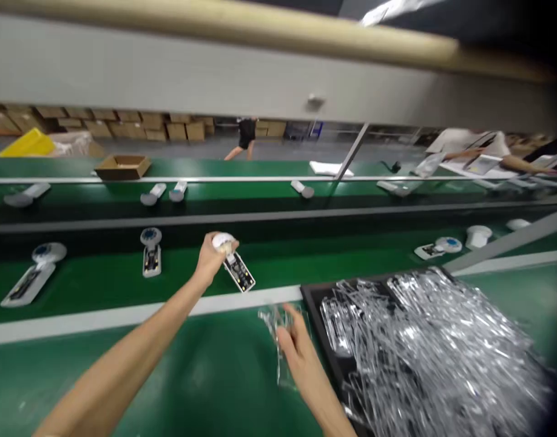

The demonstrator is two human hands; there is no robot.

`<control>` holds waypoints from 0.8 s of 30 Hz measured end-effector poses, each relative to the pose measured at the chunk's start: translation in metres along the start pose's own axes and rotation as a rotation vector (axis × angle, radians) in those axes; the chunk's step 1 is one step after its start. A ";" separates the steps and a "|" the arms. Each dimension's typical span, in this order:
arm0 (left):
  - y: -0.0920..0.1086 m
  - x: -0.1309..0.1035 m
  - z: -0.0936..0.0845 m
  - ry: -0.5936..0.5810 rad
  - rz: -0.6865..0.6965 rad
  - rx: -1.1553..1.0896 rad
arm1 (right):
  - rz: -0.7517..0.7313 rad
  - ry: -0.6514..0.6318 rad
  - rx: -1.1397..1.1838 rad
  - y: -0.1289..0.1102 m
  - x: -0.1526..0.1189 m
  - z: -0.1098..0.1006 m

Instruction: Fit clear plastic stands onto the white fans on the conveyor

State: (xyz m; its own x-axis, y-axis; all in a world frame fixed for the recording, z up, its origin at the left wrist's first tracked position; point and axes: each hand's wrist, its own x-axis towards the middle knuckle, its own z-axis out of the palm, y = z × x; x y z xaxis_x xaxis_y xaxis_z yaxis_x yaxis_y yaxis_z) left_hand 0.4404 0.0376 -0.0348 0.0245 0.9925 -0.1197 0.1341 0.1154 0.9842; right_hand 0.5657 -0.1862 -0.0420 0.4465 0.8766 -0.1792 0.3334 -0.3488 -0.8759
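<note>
My left hand [210,258] grips the round white head of a small device with an exposed circuit board [239,271], held over the green belt. The board, dotted with yellow spots, points down and to the right. Close to the tray's left side, my right hand [297,343] has thumb and fingers around clear plastic pieces [278,325], somewhat blurred, above the green work surface [205,376]. A black tray [321,328] heaped with clear plastic parts [424,346] lies to its right.
Similar white devices lie on the near belt, at left [35,276] and at right [437,247]. More white devices [302,189] rest on the far belt. A cardboard box [122,168] stands behind. A slanted metal bar [510,240] crosses at right. Other people work beyond.
</note>
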 end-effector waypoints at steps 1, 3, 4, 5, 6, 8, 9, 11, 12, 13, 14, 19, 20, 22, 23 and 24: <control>0.008 -0.007 -0.005 -0.003 0.015 -0.024 | -0.023 -0.052 -0.046 -0.013 0.002 -0.001; 0.025 -0.024 -0.016 -0.027 0.028 -0.084 | -0.110 -0.074 -0.162 -0.038 0.009 0.001; 0.033 -0.033 -0.021 -0.043 0.022 -0.108 | -0.163 -0.063 -0.230 -0.049 0.011 0.005; 0.041 -0.042 -0.025 -0.058 0.009 -0.127 | -0.215 -0.040 -0.301 -0.058 0.013 0.010; 0.047 -0.052 -0.030 -0.070 -0.008 -0.139 | -0.262 -0.014 -0.376 -0.065 0.014 0.016; 0.056 -0.068 -0.037 -0.080 -0.039 -0.157 | -0.335 0.045 -0.523 -0.073 0.014 0.030; 0.057 -0.075 -0.040 -0.084 -0.045 -0.173 | -0.367 0.070 -0.578 -0.074 0.014 0.038; 0.057 -0.086 -0.046 -0.082 -0.043 -0.210 | -0.439 0.121 -0.629 -0.072 0.013 0.052; 0.055 -0.089 -0.049 -0.075 -0.040 -0.224 | -0.484 0.147 -0.627 -0.069 0.012 0.058; 0.053 -0.092 -0.052 -0.065 -0.038 -0.236 | -0.533 0.172 -0.614 -0.064 0.012 0.064; 0.050 -0.094 -0.056 -0.049 -0.041 -0.244 | -0.581 0.196 -0.596 -0.059 0.012 0.070; 0.039 -0.097 -0.073 0.068 -0.085 -0.275 | -0.665 0.205 -0.455 -0.025 0.016 0.102; 0.038 -0.098 -0.076 0.091 -0.080 -0.278 | -0.644 0.165 -0.441 -0.022 0.017 0.107; 0.037 -0.101 -0.080 0.126 -0.073 -0.297 | -0.594 0.072 -0.432 -0.021 0.016 0.110; 0.036 -0.104 -0.082 0.135 -0.080 -0.322 | -0.577 0.032 -0.430 -0.023 0.015 0.109; 0.035 -0.109 -0.084 0.133 -0.091 -0.373 | -0.573 0.007 -0.422 -0.026 0.013 0.105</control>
State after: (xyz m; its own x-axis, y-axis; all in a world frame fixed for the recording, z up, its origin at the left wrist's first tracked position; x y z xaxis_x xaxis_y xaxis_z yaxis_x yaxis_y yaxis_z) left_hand 0.3589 -0.0628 0.0241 -0.1031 0.9713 -0.2144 -0.2391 0.1850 0.9532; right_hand 0.4759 -0.1307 -0.0687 0.1093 0.9590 0.2616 0.8098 0.0668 -0.5829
